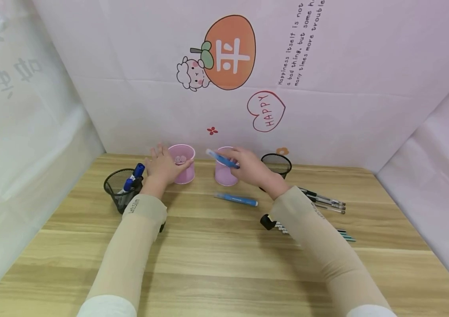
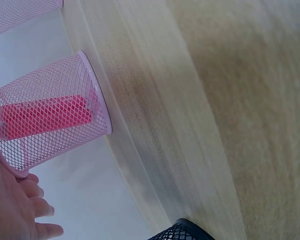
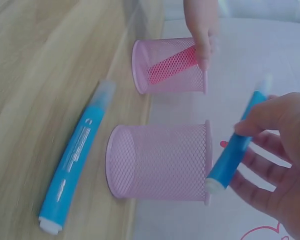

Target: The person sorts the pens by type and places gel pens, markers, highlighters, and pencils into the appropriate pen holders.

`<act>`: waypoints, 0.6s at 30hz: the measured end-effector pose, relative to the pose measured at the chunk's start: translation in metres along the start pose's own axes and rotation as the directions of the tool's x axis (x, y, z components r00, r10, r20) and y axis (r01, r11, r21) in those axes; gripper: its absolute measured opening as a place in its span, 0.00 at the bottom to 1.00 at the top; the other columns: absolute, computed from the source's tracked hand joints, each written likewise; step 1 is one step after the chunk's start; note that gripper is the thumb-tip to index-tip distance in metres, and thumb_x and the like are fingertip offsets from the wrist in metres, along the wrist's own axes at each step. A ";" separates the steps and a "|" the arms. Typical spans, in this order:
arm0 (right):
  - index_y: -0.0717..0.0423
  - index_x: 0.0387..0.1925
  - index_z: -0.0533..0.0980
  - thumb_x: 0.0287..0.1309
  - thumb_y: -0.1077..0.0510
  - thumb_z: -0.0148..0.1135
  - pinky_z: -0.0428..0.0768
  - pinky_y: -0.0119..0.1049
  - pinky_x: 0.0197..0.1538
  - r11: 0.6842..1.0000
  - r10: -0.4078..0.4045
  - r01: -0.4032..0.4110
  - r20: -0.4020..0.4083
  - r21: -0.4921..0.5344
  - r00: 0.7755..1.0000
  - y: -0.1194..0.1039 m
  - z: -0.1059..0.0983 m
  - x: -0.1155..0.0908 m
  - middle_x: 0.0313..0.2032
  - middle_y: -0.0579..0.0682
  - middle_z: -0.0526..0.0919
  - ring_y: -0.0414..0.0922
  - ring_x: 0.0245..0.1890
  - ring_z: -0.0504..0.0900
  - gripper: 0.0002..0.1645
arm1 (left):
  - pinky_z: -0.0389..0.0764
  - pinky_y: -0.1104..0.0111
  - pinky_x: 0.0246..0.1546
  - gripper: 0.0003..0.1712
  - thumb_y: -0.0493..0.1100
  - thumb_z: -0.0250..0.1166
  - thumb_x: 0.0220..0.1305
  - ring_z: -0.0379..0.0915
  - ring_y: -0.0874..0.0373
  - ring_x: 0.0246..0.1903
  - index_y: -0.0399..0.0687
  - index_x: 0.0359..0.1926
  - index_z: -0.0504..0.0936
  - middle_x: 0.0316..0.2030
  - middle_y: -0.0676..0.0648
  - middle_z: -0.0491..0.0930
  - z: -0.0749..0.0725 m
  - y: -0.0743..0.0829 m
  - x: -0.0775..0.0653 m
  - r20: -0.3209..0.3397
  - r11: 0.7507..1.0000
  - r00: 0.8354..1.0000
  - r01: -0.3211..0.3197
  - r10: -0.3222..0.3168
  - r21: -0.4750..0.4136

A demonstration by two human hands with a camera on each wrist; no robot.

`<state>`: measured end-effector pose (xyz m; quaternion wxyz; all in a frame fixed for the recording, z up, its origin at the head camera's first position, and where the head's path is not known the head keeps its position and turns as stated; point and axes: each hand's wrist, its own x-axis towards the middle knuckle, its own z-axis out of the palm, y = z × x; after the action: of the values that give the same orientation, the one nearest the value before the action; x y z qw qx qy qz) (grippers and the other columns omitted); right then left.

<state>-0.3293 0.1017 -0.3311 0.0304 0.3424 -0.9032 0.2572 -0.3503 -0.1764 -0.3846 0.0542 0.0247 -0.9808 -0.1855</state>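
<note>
My right hand (image 1: pixel 248 166) pinches a blue marker (image 3: pixel 237 145) with a clear cap between thumb and fingers, tilted just over the rim of the right pink mesh cup (image 3: pixel 160 162). A second blue marker (image 1: pixel 236 199) lies on the table in front of that cup. My left hand (image 1: pixel 163 167) rests at the rim of the left pink mesh cup (image 2: pixel 50 107), thumb across the near side, the other fingers spread out beyond its left edge. Pink-red markers (image 2: pixel 47 117) stand inside this left cup and show through the mesh.
A black mesh holder (image 1: pixel 119 187) with blue-capped markers stands left of my left forearm. Behind my right wrist is another black mesh holder (image 1: pixel 276 164). Several pens (image 1: pixel 327 202) and thin pencil-like sticks (image 1: pixel 345 235) lie partly under my right forearm. A printed white cloth (image 1: pixel 149 110) hangs behind the cups.
</note>
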 end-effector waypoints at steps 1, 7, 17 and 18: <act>0.52 0.72 0.71 0.62 0.72 0.63 0.82 0.45 0.49 1.000 0.004 -0.003 -0.023 0.024 1.000 -0.001 0.000 0.002 0.56 0.59 0.79 0.52 0.49 0.80 0.38 | 0.43 0.32 0.71 0.68 0.77 0.56 0.64 0.32 0.29 0.77 0.26 0.78 0.43 0.79 0.28 0.38 0.000 0.000 0.000 -0.003 1.000 1.000 -0.002 0.002 0.004; 0.56 0.72 0.71 0.63 0.71 0.64 0.82 0.46 0.53 0.993 0.040 -0.025 -0.140 0.112 0.989 -0.008 0.004 0.015 0.52 0.60 0.80 0.54 0.51 0.81 0.36 | 0.39 0.33 0.72 0.68 0.78 0.56 0.64 0.31 0.30 0.77 0.27 0.79 0.43 0.79 0.27 0.37 0.000 -0.002 0.001 -0.004 1.000 1.000 -0.008 0.008 0.003; 0.63 0.70 0.70 0.64 0.73 0.63 0.82 0.43 0.57 0.911 0.146 -0.034 -0.246 0.410 0.958 -0.021 0.014 0.039 0.52 0.62 0.77 0.55 0.52 0.81 0.33 | 0.41 0.33 0.72 0.69 0.80 0.54 0.63 0.31 0.31 0.77 0.27 0.79 0.42 0.79 0.28 0.37 -0.001 -0.001 0.001 0.001 1.000 1.000 -0.005 0.005 0.012; 0.64 0.69 0.70 0.64 0.72 0.63 0.82 0.43 0.57 0.904 0.160 -0.040 -0.251 0.427 0.955 -0.021 0.015 0.041 0.53 0.62 0.78 0.55 0.52 0.81 0.32 | 0.41 0.33 0.72 0.69 0.80 0.54 0.63 0.31 0.31 0.77 0.28 0.79 0.42 0.79 0.28 0.37 -0.001 0.000 0.001 0.002 1.000 1.000 -0.005 0.005 0.013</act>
<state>-0.3454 0.0560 -0.3251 0.0705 0.2539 -0.8304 0.4910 -0.3511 -0.1771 -0.3836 0.0535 0.0224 -0.9822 -0.1788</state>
